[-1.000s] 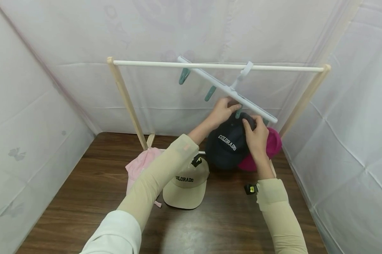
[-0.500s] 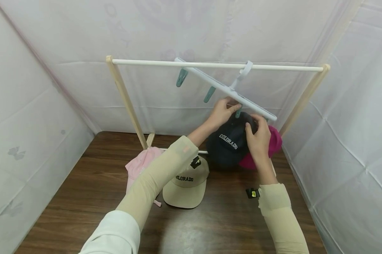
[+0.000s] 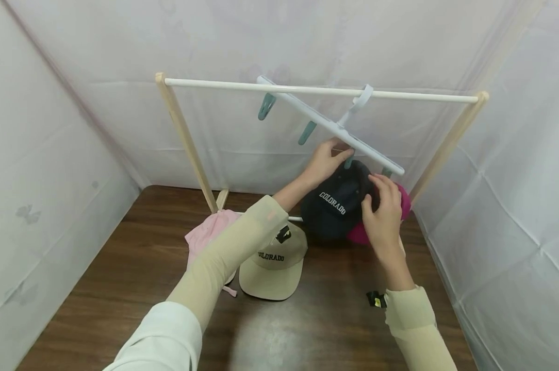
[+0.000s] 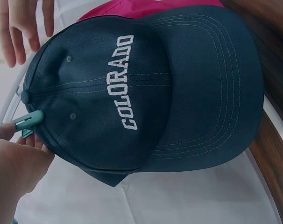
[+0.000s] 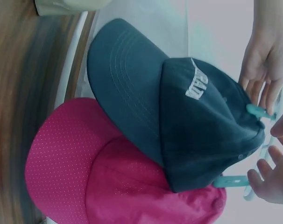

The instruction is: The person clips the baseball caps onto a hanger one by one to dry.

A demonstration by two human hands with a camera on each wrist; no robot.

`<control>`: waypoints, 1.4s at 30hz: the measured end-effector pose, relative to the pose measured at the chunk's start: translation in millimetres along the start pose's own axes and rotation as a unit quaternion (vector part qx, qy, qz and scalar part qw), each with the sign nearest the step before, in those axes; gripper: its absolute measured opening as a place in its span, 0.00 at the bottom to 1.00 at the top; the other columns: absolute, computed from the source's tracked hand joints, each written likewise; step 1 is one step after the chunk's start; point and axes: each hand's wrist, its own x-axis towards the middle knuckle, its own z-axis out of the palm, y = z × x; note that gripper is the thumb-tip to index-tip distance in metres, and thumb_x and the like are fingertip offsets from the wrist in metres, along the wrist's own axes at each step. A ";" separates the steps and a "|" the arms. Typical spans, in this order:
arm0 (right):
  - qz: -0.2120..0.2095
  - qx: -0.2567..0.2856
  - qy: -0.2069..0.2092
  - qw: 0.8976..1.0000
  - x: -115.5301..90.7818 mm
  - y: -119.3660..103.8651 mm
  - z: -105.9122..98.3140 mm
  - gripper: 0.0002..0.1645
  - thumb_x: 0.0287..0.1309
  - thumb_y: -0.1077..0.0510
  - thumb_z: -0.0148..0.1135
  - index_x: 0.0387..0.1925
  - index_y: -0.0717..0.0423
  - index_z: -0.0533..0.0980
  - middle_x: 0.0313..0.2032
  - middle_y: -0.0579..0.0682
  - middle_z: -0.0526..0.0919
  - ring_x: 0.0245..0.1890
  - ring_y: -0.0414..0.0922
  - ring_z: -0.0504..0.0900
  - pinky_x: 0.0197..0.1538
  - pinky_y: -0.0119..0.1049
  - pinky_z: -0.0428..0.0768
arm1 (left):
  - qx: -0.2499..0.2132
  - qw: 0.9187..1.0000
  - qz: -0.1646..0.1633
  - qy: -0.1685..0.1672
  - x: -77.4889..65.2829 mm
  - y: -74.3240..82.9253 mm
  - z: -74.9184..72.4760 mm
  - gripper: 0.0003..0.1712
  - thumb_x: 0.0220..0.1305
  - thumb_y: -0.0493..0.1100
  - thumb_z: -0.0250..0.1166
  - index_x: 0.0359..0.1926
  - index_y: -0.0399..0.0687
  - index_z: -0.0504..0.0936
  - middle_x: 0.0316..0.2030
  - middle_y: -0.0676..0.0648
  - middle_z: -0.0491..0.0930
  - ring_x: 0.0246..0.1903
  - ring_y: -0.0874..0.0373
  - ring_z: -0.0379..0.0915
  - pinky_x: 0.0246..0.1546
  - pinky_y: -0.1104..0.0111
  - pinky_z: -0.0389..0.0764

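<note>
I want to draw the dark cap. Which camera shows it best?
The left wrist view: the dark cap looks big, with its brim and all of COLORADO showing. The head view shows it smaller, COLORADO still readable; the right wrist view shows its side and brim, with only part of the word.

Arms [image 3: 233, 252] outstretched, left hand [image 3: 325, 164] pinching, right hand [image 3: 383, 212] loosely curved

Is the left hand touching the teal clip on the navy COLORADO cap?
Touching: the left wrist view shows the left hand with its thumb against the teal clip.
</note>
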 end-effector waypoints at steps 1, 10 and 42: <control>-0.009 -0.001 -0.004 1.000 -3.3 -2.1 0.1 0.25 0.55 0.71 0.57 0.56 0.58 0.74 0.57 0.55 0.73 0.58 0.52 0.68 0.59 0.48 0.68 | 0.007 1.000 -0.001 -0.002 -1.2 -0.2 -0.7 0.19 0.67 0.44 0.60 0.56 0.42 0.75 0.49 0.44 0.78 0.51 0.59 0.75 0.50 0.76 0.73; -0.045 0.039 -0.078 0.995 -26.0 -17.9 5.1 0.27 0.56 0.70 0.55 0.58 0.54 0.73 0.57 0.54 0.74 0.57 0.50 0.71 0.57 0.48 0.70 | 0.007 1.000 0.007 -0.024 -18.8 1.4 -8.6 0.22 0.68 0.38 0.53 0.62 0.42 0.69 0.59 0.44 0.73 0.56 0.58 0.73 0.51 0.75 0.73; 0.046 0.036 -0.309 0.949 -70.2 -27.2 54.0 0.24 0.67 0.56 0.52 0.63 0.50 0.67 0.62 0.50 0.69 0.62 0.48 0.68 0.60 0.50 0.69 | 0.273 0.956 -0.029 -0.103 -150.1 -76.8 -70.8 0.20 0.67 0.43 0.54 0.59 0.44 0.73 0.56 0.45 0.74 0.56 0.51 0.71 0.51 0.59 0.75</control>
